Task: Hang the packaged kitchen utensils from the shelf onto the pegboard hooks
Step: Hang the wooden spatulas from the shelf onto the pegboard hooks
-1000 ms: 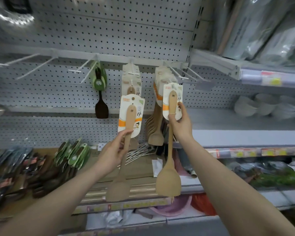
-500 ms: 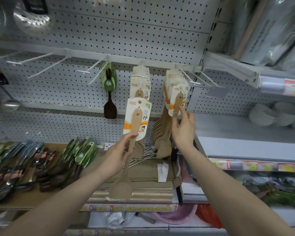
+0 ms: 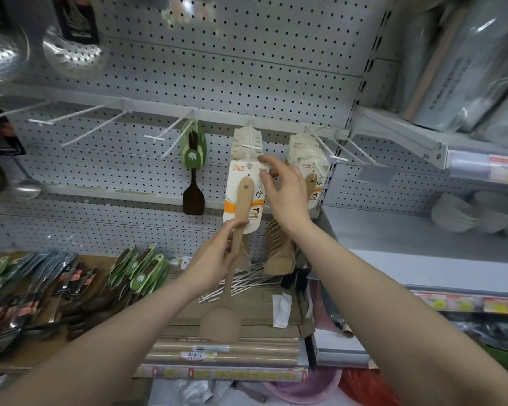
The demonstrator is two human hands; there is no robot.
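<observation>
Here a packaged wooden spatula [image 3: 241, 218] is held upright in front of the pegboard [image 3: 217, 68], just below the hook [image 3: 251, 142] that already carries a stack of like packages. The left hand [image 3: 214, 265] is clamped round the bare handle, below the backing card [image 3: 242, 197]; the blade hangs well below, over the shelf [image 3: 188, 291]. The right hand [image 3: 285, 194] is laid at the card's upper right edge, fingers apart; whether the card is pinched or only touched cannot be told.

Handling, judged: the spatula is taken to be light and stiff, wood, not fragile and not slippery. The card is thin and is expected to bend or tear at its punched hole if forced. The weight is best carried at the handle, as now, with the card top steadied by fingertips near the hole so that it can be guided onto the hook tip. A low grip is likely to let the top swing; the second hand is judged useful for that reason.

More packaged utensils [image 3: 135, 273] are seen lying on the shelf at left.
</observation>
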